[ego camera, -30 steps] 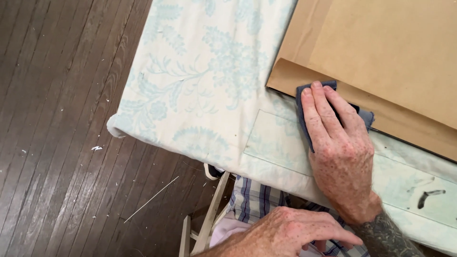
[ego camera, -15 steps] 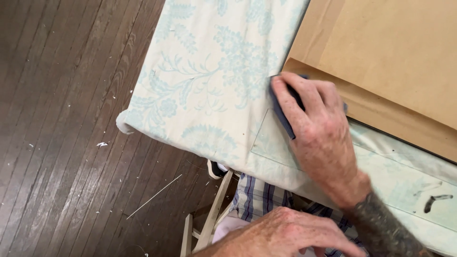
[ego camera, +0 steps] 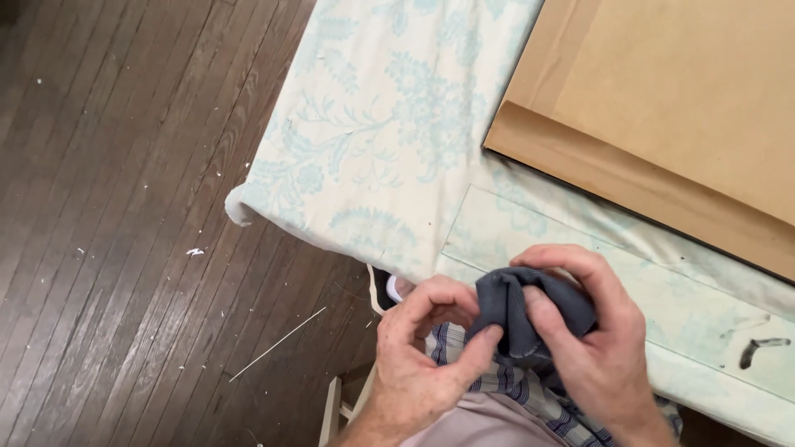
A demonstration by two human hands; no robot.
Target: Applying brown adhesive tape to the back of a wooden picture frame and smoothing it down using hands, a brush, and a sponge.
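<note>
2 hands (ego camera: 513, 339), grey cloth (ego camera: 530, 310), floral tablecloth (ego camera: 389, 124), plank floor (ego camera: 124, 207)

One package was present: a large flat brown cardboard package (ego camera: 687, 108) lay at the upper right on the pale floral table cover (ego camera: 389, 132), its surface plain tan, with a darker brown strip running along its lower-left edge.

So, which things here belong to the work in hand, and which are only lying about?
In hand:
- dark grey cloth, bunched between left hand and right hand
- brown board on the table
- clear sheet near the hands

Lying about:
- floral tablecloth
- black mark on the cover
- thin stick and white chips on the wooden floor
</note>
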